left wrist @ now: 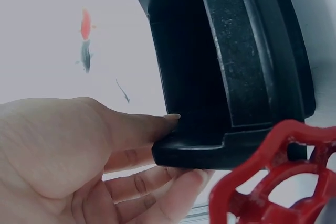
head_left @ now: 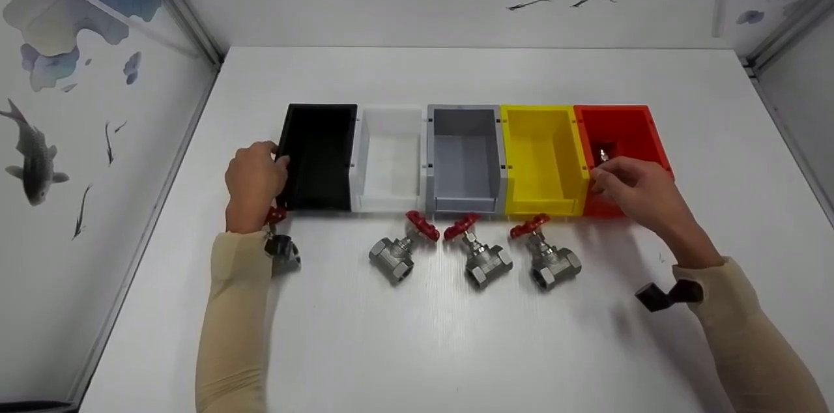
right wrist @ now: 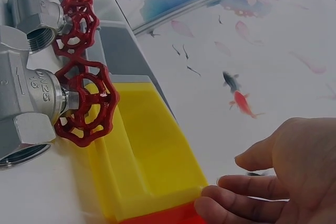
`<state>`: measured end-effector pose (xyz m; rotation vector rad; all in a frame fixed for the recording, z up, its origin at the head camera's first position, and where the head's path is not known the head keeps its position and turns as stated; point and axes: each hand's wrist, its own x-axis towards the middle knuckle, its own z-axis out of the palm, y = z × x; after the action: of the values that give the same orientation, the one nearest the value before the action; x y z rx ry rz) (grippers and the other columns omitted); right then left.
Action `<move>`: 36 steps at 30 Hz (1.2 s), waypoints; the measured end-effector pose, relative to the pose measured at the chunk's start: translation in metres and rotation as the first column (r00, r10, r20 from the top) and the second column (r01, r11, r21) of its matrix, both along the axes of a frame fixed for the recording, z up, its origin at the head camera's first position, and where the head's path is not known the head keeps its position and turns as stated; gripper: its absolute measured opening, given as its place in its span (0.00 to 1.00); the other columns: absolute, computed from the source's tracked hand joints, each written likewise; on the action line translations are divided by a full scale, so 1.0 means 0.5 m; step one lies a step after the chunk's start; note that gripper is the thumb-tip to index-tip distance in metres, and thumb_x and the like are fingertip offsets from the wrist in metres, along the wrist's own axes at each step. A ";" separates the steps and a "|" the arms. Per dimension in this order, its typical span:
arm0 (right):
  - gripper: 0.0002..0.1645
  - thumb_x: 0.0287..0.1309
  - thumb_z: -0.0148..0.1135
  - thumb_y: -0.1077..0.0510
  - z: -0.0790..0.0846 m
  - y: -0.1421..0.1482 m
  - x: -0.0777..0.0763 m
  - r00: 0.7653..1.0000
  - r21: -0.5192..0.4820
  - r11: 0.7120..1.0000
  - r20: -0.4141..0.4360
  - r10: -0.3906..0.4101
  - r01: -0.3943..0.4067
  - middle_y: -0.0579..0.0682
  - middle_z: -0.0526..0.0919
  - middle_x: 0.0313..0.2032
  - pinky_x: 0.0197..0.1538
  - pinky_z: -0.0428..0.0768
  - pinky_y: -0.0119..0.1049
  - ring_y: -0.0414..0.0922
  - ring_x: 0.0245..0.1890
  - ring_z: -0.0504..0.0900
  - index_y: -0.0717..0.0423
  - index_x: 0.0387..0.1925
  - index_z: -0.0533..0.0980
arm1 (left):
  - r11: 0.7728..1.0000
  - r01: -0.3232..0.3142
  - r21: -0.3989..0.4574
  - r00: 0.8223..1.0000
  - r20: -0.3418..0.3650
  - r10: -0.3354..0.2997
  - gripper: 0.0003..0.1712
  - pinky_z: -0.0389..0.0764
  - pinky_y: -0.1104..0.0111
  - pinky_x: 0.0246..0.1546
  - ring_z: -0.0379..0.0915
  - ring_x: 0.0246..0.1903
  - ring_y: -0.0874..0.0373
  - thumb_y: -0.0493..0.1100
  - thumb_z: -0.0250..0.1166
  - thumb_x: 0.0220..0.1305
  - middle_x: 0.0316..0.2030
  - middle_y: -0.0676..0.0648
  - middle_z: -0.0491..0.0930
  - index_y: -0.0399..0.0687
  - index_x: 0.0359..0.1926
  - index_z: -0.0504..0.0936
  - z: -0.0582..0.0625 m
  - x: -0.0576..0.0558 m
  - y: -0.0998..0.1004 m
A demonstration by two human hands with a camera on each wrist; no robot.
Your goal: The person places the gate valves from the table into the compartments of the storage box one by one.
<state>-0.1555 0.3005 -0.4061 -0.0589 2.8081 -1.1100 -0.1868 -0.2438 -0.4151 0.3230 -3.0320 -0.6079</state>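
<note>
My left hand [head_left: 255, 175] grips the left wall of the black bin [head_left: 321, 112]. In the left wrist view, the thumb [left wrist: 136, 129] lies at the wall's inner side and the other fingers sit outside it. A valve's red handwheel [left wrist: 262, 182] shows close by; in the head view that valve [head_left: 277, 216] is partly hidden by the left wrist. My right hand [head_left: 642, 191] is over the front of the red bin [head_left: 659, 139], fingers loosely bent near the wall shared with the yellow bin [right wrist: 152, 140]. Thumb and fingers stand apart, holding nothing visible. A shiny metal piece [head_left: 604, 154] lies inside the red bin, mostly hidden.
Between the black and yellow bins stand a white bin [head_left: 391, 204] and a grey bin [head_left: 464, 206], all joined in a row. Before them lie three metal valves with red handwheels: a left one [head_left: 393, 258], a middle one [head_left: 487, 263], a right one [head_left: 554, 264]. Printed panels border the white table.
</note>
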 end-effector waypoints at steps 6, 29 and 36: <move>0.23 0.71 0.55 0.45 -0.004 0.001 0.003 0.991 0.041 0.993 0.069 0.112 -0.115 0.57 0.84 0.44 0.39 0.78 0.25 0.52 0.40 0.79 0.58 0.54 0.78 | 1.000 0.011 -0.011 1.000 0.008 -0.011 0.22 0.80 0.45 0.37 0.82 0.39 0.33 0.42 0.58 0.71 0.46 0.27 0.82 0.28 0.57 0.78 0.003 0.005 -0.001; 0.25 0.66 0.59 0.40 -0.045 -0.011 0.008 0.917 0.001 0.955 0.280 0.285 -0.297 0.53 0.84 0.42 0.47 0.80 0.44 0.53 0.41 0.79 0.52 0.54 0.79 | 1.000 0.031 0.004 0.999 0.026 -0.031 0.20 0.79 0.47 0.36 0.80 0.39 0.36 0.40 0.59 0.70 0.46 0.28 0.82 0.29 0.56 0.78 0.008 0.005 -0.008; 0.26 0.66 0.59 0.39 -0.047 -0.010 0.009 0.891 -0.052 0.946 0.324 0.318 -0.319 0.52 0.86 0.41 0.50 0.80 0.46 0.53 0.42 0.80 0.52 0.56 0.79 | 0.999 0.040 0.007 0.999 0.021 -0.040 0.20 0.79 0.46 0.36 0.80 0.39 0.35 0.40 0.59 0.70 0.45 0.27 0.82 0.28 0.56 0.78 0.009 0.008 -0.008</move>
<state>-0.1508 0.2957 -0.4298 -0.2954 2.3933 -0.9386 -0.1827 -0.2480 -0.4108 0.2714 -3.0640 -0.6203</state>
